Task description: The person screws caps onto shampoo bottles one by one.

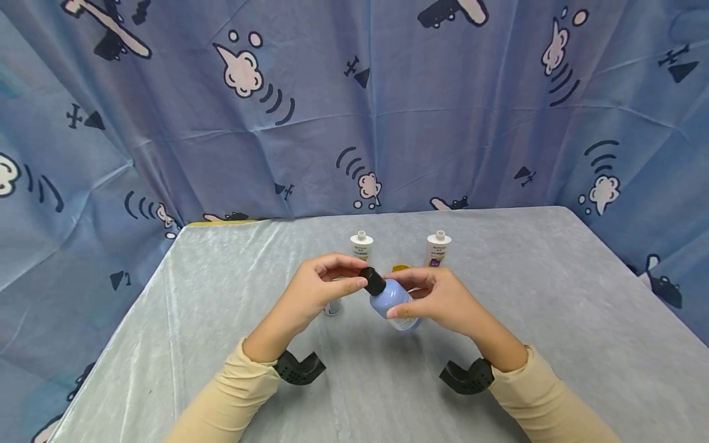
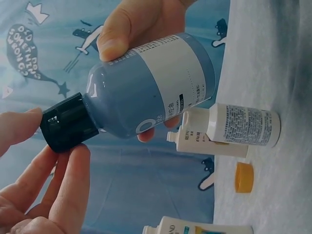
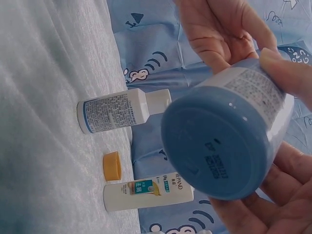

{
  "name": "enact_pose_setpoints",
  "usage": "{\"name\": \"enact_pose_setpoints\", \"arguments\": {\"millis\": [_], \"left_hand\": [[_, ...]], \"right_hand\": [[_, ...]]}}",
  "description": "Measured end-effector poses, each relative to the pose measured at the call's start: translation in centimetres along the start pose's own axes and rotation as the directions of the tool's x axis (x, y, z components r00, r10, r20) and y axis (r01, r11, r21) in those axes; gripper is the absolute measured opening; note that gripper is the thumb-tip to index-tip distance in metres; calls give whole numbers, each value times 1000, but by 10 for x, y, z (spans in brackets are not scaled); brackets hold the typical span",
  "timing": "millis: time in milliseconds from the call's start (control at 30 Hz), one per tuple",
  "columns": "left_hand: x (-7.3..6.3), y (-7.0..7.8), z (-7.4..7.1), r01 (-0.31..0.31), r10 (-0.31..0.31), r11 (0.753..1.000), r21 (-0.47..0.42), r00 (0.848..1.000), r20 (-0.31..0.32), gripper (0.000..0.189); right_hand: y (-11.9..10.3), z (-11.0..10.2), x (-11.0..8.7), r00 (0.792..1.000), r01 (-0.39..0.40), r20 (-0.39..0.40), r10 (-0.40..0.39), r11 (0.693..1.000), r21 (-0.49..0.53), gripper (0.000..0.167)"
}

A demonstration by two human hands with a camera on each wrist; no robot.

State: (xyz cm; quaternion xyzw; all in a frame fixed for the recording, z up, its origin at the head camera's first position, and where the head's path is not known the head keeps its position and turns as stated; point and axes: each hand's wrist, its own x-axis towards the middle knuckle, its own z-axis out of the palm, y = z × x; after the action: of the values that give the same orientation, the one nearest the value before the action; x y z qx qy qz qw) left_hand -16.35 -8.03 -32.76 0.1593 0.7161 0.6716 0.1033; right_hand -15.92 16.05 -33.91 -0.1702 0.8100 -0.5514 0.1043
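A blue bottle [image 1: 393,298] with a white label is held tilted above the table, its black cap [image 1: 373,281] towards the upper left. My left hand [image 1: 318,288] pinches the cap between thumb and fingertips. Around the bottle's body curls my right hand [image 1: 445,299], the thumb [image 3: 285,73] on one side and fingers on the other. The cap sits on the bottle's neck in the left wrist view. From the right wrist, the bottle's base [image 3: 214,146] shows printed characters.
Two white bottles without caps, a left one [image 1: 362,242] and a right one [image 1: 439,245], stand behind the hands. Another white bottle [image 2: 248,125], with its cap on, is partly hidden by my left hand in the head view. A yellow cap [image 2: 244,177] lies on the cloth-covered table [image 1: 221,320]. A patterned curtain [image 1: 332,92] hangs behind.
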Motion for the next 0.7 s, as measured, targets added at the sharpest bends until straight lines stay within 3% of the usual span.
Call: {"name": "enact_pose_setpoints", "arguments": {"millis": [333, 467, 700], "left_hand": [[-1, 1, 0, -32, 33, 999, -10, 998, 52, 39], [0, 0, 0, -42, 42, 999, -6, 999, 26, 42], [1, -1, 1, -1, 1, 1000, 25, 1000, -21, 32]], "right_hand": [[-1, -1, -1, 1000, 0, 3, 0, 1000, 6, 58], [0, 0, 0, 1000, 7, 4, -7, 1000, 9, 58], [0, 1, 0, 1000, -8, 7, 8, 1000, 17, 58]]}}
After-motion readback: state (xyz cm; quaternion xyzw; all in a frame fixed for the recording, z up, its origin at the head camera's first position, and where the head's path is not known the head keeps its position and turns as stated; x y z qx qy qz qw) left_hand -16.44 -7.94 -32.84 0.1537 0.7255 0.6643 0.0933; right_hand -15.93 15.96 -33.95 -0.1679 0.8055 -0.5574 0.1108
